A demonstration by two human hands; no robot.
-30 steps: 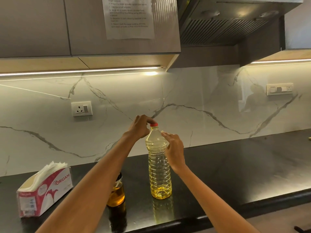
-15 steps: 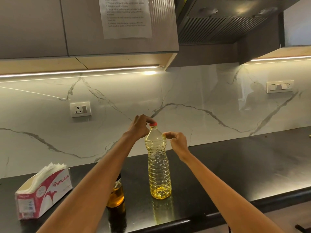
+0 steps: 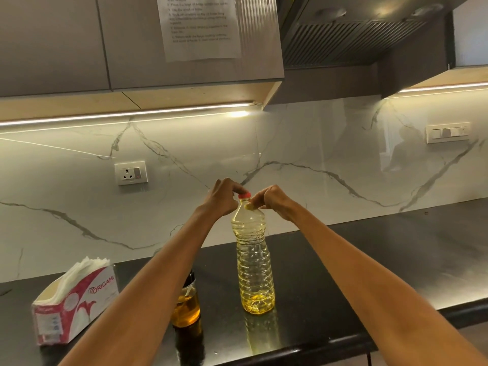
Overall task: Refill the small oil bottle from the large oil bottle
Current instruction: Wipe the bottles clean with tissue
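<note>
Standing upright on the black counter (image 3: 383,273), the large oil bottle (image 3: 253,262) had not moved from its spot since half a second before, and its red cap (image 3: 244,195) was still screwed on. The left hand (image 3: 221,198) kept its grip on that cap, fingertips pinched round it from above. The right hand (image 3: 272,200) had changed: earlier it hovered just beside the bottle's shoulder, and now its curled fingers were closed against the neck just under the cap, steadying it. The small oil bottle (image 3: 186,307) stood near the large one, to its left, holding amber oil; the left forearm crossed in front of it, so its top was mostly hidden. A tissue pack (image 3: 76,299) sat well apart at the left. Print on the paper sheet (image 3: 200,25) taped to the cabinet was too blurred to read.
</note>
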